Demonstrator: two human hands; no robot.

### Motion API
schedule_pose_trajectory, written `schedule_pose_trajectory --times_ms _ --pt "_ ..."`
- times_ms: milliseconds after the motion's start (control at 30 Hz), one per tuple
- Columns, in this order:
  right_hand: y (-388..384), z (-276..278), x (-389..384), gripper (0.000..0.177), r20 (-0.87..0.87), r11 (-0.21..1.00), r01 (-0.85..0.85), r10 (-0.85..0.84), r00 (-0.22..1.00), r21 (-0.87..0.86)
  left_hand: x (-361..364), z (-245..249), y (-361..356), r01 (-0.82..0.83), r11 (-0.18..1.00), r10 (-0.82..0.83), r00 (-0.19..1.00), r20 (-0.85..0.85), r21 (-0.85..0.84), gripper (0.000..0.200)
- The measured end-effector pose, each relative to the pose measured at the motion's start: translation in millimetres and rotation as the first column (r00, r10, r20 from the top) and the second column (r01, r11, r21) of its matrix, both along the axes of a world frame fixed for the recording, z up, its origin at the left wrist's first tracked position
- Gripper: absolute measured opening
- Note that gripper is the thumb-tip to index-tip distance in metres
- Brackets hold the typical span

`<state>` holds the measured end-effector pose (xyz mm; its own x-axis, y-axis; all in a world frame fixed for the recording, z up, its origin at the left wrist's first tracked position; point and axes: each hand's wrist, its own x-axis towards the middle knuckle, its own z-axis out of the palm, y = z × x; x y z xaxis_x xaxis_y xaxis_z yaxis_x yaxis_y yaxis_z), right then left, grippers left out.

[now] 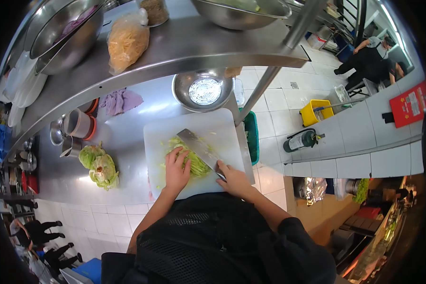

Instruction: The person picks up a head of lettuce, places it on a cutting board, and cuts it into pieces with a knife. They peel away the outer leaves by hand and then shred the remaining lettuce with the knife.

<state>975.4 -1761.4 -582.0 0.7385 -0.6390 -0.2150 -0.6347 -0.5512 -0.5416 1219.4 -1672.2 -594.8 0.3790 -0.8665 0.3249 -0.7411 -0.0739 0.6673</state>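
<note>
On the white cutting board (161, 135) lies a pile of shredded lettuce (197, 166). My left hand (177, 171) holds the left side of the pile, its fingers curved over the shreds and its thumb toward the knife. Wrapped round the handle of a broad-bladed kitchen knife (199, 146), my right hand (233, 180) is at the board's lower right. The blade slants up and left across the pile, with bits of lettuce near it. To the left of the board, pieces of lettuce head (103, 170) sit on the steel table (128, 182).
A steel bowl (177, 90) stands behind the board, near a purple cloth (120, 101). Overhead, a steel shelf (199, 47) bears bowls and a bag of shredded orange food (128, 42). A green bin (253, 137) is right of the table. Other people are in the background.
</note>
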Motion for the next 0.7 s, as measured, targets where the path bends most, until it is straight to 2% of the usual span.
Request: schedule_pose_trajectory --times_ms 67,133,267,367,433,467,533,567,633,700 --pt "-6 -2 -2 0.07 0.001 0.998 -0.011 0.011 1.0 0.063 2 1 1 0.0 1.0 0.001 0.999 -0.035 0.018 0.033" --pt "-10 -12 -3 0.067 0.125 0.999 -0.02 0.015 0.992 0.04 6 3 -1 0.003 1.0 -0.003 1.0 0.029 0.012 0.033" --pt "-12 -8 -5 0.067 0.142 0.998 -0.017 0.008 0.99 0.06 13 9 -13 0.021 1.0 -0.021 0.994 0.11 0.001 0.033" --pt "-12 1 -5 0.069 0.084 0.991 -0.01 -0.001 0.997 0.133 23 19 -47 0.054 0.999 -0.054 0.988 0.147 0.004 0.025" --pt "-13 -2 -5 0.071 0.067 0.992 0.005 -0.014 0.998 0.129 35 26 -83 0.103 0.969 -0.138 0.979 0.148 0.227 0.016" --pt "-12 -6 -6 0.071 0.067 0.992 0.007 -0.016 0.998 0.129 42 25 -102 0.105 0.968 -0.14 0.979 0.148 0.227 0.016" --pt "-11 -12 -8 0.068 0.077 0.997 0.03 -0.035 0.996 0.068 49 22 -134 0.157 0.835 -0.317 0.921 0.227 0.527 0.014" --pt "-8 -13 -9 0.068 0.076 0.997 0.035 -0.04 0.996 0.066 50 21 -143 0.162 0.835 -0.32 0.92 0.226 0.526 0.014" --pt "-5 -8 -6 0.066 0.065 0.996 0.045 -0.05 0.997 0.077 54 23 -158 0.207 0.723 -0.452 0.863 0.225 0.659 0.019" --pt "-3 -5 -5 0.065 0.045 0.995 0.065 -0.068 0.997 0.076 53 23 -164 0.224 0.707 -0.496 0.833 0.245 0.671 0.019"
